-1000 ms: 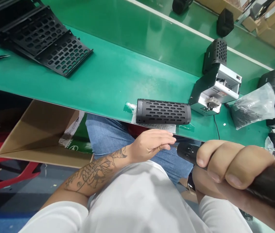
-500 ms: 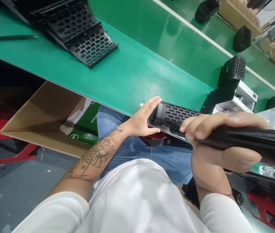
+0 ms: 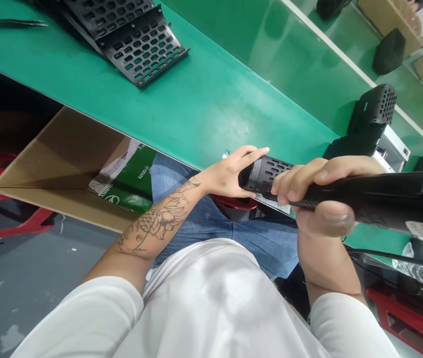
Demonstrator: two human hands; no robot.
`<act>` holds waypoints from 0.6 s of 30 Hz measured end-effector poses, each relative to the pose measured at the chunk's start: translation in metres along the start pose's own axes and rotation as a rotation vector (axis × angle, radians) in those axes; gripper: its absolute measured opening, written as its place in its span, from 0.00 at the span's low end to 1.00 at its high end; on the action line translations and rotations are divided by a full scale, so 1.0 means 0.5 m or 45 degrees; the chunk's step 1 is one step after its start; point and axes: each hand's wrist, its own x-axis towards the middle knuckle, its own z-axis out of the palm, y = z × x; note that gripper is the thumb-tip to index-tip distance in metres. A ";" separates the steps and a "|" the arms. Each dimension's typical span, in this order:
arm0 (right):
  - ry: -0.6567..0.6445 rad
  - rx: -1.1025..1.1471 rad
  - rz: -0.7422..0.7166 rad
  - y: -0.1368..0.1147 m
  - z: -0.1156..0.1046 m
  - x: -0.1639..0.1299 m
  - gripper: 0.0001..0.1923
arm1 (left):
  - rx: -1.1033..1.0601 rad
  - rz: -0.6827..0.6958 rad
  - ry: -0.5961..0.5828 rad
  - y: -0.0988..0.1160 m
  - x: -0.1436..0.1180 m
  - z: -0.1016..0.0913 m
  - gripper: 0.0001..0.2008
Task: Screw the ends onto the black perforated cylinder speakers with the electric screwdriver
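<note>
My right hand (image 3: 319, 194) is wrapped around a black electric screwdriver (image 3: 386, 196), a long cylinder with a lever on its side. Its slim end points left and down toward a black slotted housing (image 3: 269, 169) lying at the table's front edge. I cannot see the screwdriver's tip, since my fingers and the housing overlap there. My left hand (image 3: 230, 174) grips the housing's left end, fingers over the far side and thumb on the near side.
Black perforated panels (image 3: 144, 49) lie on the green table (image 3: 204, 114) at upper left, near black tweezers (image 3: 10, 23). A silver-and-black machine (image 3: 390, 146) stands at right beside another slotted housing (image 3: 373, 107). Below the table edge is an open cardboard box (image 3: 58, 159). Red stools flank me.
My left hand has closed in from spread fingers onto the housing's end. The screwdriver has shifted slightly up and left in my right hand's grip. The whole view has shifted a little.
</note>
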 end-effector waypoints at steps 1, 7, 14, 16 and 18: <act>-0.013 0.008 0.014 0.000 0.004 0.003 0.19 | 0.002 0.006 0.002 0.001 0.003 -0.003 0.68; -0.130 0.117 0.102 -0.014 0.016 0.018 0.15 | 0.034 0.013 0.006 0.004 0.013 -0.008 0.63; -0.310 0.232 0.045 0.003 -0.002 0.017 0.14 | 0.047 0.010 0.026 -0.002 0.011 -0.004 0.65; -0.352 0.252 0.005 0.017 -0.009 0.010 0.14 | 0.051 0.007 0.029 -0.006 0.009 -0.002 0.66; -0.332 0.245 0.003 0.032 -0.012 0.001 0.16 | 0.056 0.015 0.036 -0.009 0.007 -0.001 0.66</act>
